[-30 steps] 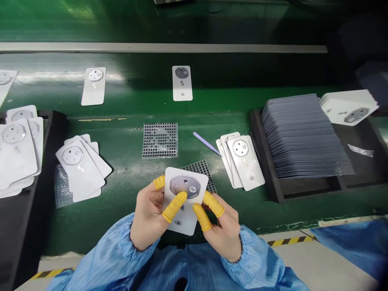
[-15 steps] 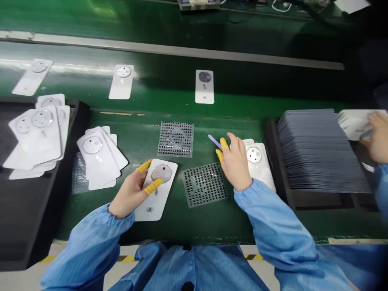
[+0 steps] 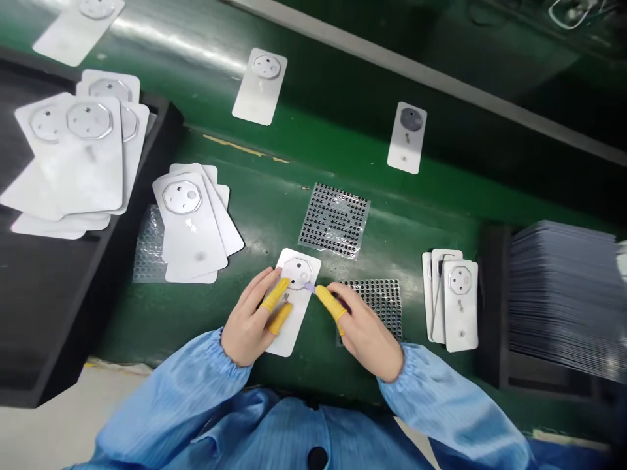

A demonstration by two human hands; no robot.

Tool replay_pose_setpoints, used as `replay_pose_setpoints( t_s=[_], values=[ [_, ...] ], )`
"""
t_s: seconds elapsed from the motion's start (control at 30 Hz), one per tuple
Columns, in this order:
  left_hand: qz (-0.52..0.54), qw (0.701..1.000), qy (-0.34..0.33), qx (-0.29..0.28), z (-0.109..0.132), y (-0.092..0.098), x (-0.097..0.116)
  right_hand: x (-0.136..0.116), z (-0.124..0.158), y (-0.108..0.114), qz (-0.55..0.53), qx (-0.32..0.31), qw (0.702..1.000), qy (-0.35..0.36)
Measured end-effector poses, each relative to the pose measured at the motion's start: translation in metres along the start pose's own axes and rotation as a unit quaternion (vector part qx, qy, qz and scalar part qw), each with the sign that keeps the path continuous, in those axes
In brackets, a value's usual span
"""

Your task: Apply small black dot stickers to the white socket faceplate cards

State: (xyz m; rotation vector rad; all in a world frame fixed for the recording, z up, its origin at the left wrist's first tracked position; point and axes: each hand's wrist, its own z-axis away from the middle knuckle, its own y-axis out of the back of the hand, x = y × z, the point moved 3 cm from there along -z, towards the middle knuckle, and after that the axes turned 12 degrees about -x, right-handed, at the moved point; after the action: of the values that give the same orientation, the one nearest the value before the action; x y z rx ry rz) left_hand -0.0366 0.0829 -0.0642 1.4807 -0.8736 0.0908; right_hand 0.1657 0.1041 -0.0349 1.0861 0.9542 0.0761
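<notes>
A white card with a round grey-edged dial (image 3: 294, 339) lies before me on the green bench. My left hand (image 3: 257, 313), with yellow finger cots on thumb and index finger, rests on its left side, the fingers apart and their tips on its surface. In my right hand (image 3: 365, 326) a thin purple stick (image 3: 310, 287) is pinched, and its tip touches the right rim of the dial. Partly under that hand lies a clear sheet with rows of small black dots (image 3: 385, 300). A second dotted sheet (image 3: 336, 219) lies beyond the card.
Left of me are a fanned stack of white cards (image 3: 196, 228) and a black tray (image 3: 98, 287) bearing more cards. A short card row (image 3: 460, 307) lies at right, beside a black tray with packed grey sheets (image 3: 558, 294). Single cards (image 3: 407, 137) lie along the far strip.
My view has turned and shifted. My right hand has come leftward from near the right-hand cards to the dial, bringing the purple stick. My left hand now lies over the card's left side.
</notes>
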Motion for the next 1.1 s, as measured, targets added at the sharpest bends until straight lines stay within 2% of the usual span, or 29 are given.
replay_pose_setpoints(
  t_s=[0.07, 0.17, 0.37, 0.5, 0.67, 0.9, 1.1],
  values=[
    [0.014, 1.000, 0.003, 0.011, -0.001, 0.000, 0.000, -0.004, -0.008, -0.013, -0.025, -0.054, 0.998, -0.027],
    [0.025, 1.000, 0.003, 0.014, -0.001, -0.001, -0.001, -0.003, -0.018, -0.020, -0.032, -0.088, 0.994, -0.052],
    [0.035, 0.999, 0.009, 0.011, 0.000, -0.001, -0.001, -0.010, -0.024, -0.018, 0.019, -0.101, 0.993, -0.049],
    [0.032, 0.999, 0.011, 0.009, 0.000, -0.001, -0.001, -0.011, -0.024, -0.017, 0.010, -0.099, 0.993, -0.064],
    [-0.022, 0.999, 0.016, -0.045, 0.001, -0.005, 0.004, -0.013, -0.025, -0.017, -0.014, -0.108, 0.986, -0.127],
    [-0.018, 0.997, 0.043, -0.057, 0.002, -0.006, 0.006, -0.023, -0.034, -0.009, 0.117, -0.158, 0.978, -0.071],
    [0.000, 0.997, 0.042, -0.065, 0.001, -0.006, 0.007, -0.015, -0.038, -0.005, 0.093, -0.189, 0.975, -0.064]
  ],
)
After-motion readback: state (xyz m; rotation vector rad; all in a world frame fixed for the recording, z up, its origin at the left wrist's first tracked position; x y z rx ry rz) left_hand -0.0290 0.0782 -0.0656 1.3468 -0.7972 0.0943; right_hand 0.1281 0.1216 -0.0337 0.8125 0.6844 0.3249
